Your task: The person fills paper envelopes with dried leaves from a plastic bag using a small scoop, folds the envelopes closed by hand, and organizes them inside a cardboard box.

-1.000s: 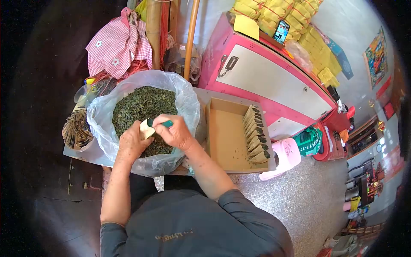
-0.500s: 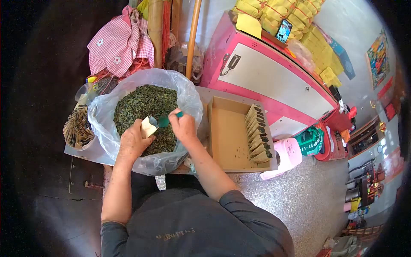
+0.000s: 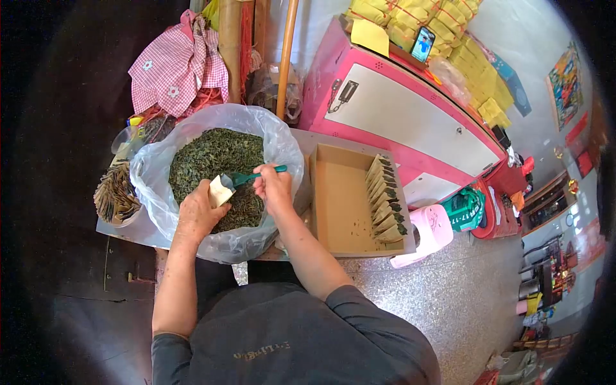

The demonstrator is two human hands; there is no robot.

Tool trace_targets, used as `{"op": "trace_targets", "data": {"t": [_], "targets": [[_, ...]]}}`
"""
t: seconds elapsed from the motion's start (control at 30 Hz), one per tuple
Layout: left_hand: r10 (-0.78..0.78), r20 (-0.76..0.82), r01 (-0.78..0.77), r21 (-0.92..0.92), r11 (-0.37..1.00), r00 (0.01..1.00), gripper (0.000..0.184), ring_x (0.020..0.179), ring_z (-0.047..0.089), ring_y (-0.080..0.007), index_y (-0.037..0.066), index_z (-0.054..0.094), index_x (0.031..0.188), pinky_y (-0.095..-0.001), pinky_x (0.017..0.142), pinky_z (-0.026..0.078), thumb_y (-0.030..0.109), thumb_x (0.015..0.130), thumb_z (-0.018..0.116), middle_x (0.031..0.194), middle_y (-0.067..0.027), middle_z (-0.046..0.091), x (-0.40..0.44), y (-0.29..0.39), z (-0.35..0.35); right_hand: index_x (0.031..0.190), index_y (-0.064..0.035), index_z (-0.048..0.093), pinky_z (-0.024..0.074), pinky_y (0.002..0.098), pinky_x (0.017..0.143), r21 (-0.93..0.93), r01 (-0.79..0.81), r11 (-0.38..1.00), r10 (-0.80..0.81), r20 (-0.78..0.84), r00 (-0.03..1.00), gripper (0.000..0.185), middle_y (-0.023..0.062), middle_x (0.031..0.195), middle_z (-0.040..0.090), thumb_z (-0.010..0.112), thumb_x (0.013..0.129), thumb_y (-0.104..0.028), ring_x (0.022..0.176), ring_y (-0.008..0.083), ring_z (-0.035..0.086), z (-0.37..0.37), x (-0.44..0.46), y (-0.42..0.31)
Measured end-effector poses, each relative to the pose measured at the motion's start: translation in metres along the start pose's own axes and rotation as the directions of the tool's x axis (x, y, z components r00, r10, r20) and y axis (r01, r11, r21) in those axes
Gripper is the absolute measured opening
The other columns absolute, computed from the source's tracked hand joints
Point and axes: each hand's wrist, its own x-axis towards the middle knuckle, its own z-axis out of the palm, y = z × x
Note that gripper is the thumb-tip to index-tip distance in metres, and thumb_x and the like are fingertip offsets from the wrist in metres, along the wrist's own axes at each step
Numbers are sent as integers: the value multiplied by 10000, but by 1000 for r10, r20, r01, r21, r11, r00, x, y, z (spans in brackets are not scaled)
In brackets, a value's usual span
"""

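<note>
Over a clear plastic bag of dried dark-green leaves, my left hand grips a small cream paper packet, its mouth tilted to the right. My right hand holds a small green scoop by the handle. The scoop's head is at the packet's mouth; how much leaf it carries is too small to tell. To the right stands a shallow cardboard box, where a row of leaf-filled packets leans along the right side.
A tub of folded paper packets stands left of the bag. Pink checked cloth lies behind it. Beyond the box are a pink-and-white cabinet, topped with yellow bundles and a phone, and a pink stool.
My right hand has shifted slightly and turned, so the scoop's handle now shows above the fingers and its head meets the packet's mouth. My left hand stays nearly in place with the packet.
</note>
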Motion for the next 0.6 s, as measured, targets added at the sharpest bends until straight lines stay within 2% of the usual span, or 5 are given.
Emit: {"op": "trace_targets", "data": {"t": [0.07, 0.17, 0.27, 0.6], "targets": [[-21, 9, 21, -3, 1000, 1000, 487, 868, 620, -420, 9, 530, 1032, -468, 742, 480, 222, 683, 795, 889, -237, 647, 1, 1, 0, 833, -29, 626, 349, 210, 370, 12, 18, 1000, -18, -10, 1000, 190, 39, 572, 545, 516, 853, -183, 415, 86, 465, -3, -2, -13], [-11, 12, 11, 19, 1000, 1000, 477, 869, 620, -421, 11, 527, 1018, -469, 746, 482, 229, 686, 793, 898, -236, 650, 2, 0, 1, 796, -12, 606, 311, 231, 354, 135, 136, 981, -136, -9, 991, 182, 48, 545, 514, 511, 841, -161, 396, 100, 424, -7, -5, -26], [-13, 12, 13, 37, 999, 1000, 469, 868, 620, -421, 13, 521, 998, -473, 748, 481, 239, 687, 790, 893, -237, 649, 4, 0, 3, 781, 1, 594, 309, 232, 354, 188, 186, 964, -190, 1, 982, 187, 50, 532, 499, 507, 839, -154, 392, 102, 412, -8, -7, -31], [-57, 49, 51, 109, 993, 997, 468, 895, 627, -393, 26, 513, 986, -463, 789, 492, 268, 693, 786, 912, -212, 658, 6, 4, 2, 788, 0, 607, 319, 214, 369, 81, 196, 977, -201, 55, 978, 197, 42, 533, 524, 501, 843, -157, 408, 87, 427, -9, -13, -40]]}}
